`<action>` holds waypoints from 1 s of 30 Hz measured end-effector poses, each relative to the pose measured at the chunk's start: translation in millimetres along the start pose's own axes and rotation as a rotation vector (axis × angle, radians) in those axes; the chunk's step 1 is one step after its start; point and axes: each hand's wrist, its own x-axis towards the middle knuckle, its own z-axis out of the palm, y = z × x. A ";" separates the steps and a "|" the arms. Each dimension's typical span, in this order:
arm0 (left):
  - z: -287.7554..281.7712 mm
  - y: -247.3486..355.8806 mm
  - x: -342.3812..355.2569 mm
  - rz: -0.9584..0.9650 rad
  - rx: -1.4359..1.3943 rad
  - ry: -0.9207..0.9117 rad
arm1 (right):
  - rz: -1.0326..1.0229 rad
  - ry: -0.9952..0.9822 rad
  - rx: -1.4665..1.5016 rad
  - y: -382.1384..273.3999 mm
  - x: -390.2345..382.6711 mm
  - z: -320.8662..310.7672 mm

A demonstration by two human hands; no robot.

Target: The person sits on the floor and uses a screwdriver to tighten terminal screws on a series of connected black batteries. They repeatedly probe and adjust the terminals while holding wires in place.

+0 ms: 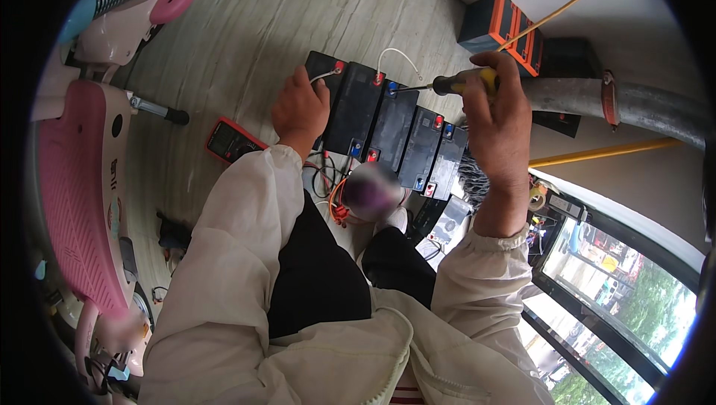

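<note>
Several black batteries (350, 110) with red and blue terminals lie in a row before me. My left hand (300, 112) is curled against the left edge of the leftmost one, beside a short white wire (323, 74). My right hand (497, 121) grips a yellow-and-black screwdriver (451, 83), its tip at a blue terminal (392, 88) on a middle battery. A loose white cable (399, 51) arches from a red terminal above the tool. A red-cased multimeter (233, 139) lies left of the batteries, and tangled leads (334, 198) are below them.
A pink scooter (82, 196) lines the left side of the tiled floor (246, 10). Orange-and-black boxes (488, 21), a metal pipe (567, 98) and a yellow bar (597, 153) are along the right wall. A glass pane (611, 286) fills the lower right.
</note>
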 end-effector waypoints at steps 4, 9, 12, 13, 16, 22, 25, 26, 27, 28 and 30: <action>-11.5 5.8 0.7 -0.046 -0.018 -0.137 | 0.048 0.037 -0.149 -2.7 1.2 2.6; -9.7 2.7 0.6 -0.039 -0.025 -0.121 | 0.007 0.043 -0.097 -4.4 -0.7 2.2; -11.5 3.3 0.7 -0.043 -0.014 -0.132 | 0.006 0.035 0.001 -4.6 -0.5 4.8; -11.9 4.3 0.9 -0.043 -0.015 -0.137 | -0.026 0.054 -0.055 -1.9 0.3 6.3; -12.4 5.5 1.2 -0.044 -0.017 -0.145 | 0.028 0.068 -0.134 -0.3 1.0 5.7; -9.2 3.2 0.5 -0.042 -0.029 -0.121 | -0.006 0.051 -0.119 2.5 0.7 3.2; -8.7 3.0 0.6 -0.035 -0.029 -0.118 | -0.031 0.051 -0.039 3.9 0.2 6.8; -8.2 2.8 0.8 -0.032 -0.028 -0.116 | -0.029 0.049 -0.021 3.3 0.2 7.9; -7.9 2.5 0.9 -0.028 -0.028 -0.114 | -0.015 0.043 -0.018 2.4 0.4 7.4; -7.7 2.5 1.1 -0.031 -0.022 -0.117 | 0.000 0.036 -0.015 1.2 0.6 6.5; -7.4 2.8 1.1 -0.036 -0.011 -0.125 | 0.009 0.014 -0.008 1.3 0.3 5.1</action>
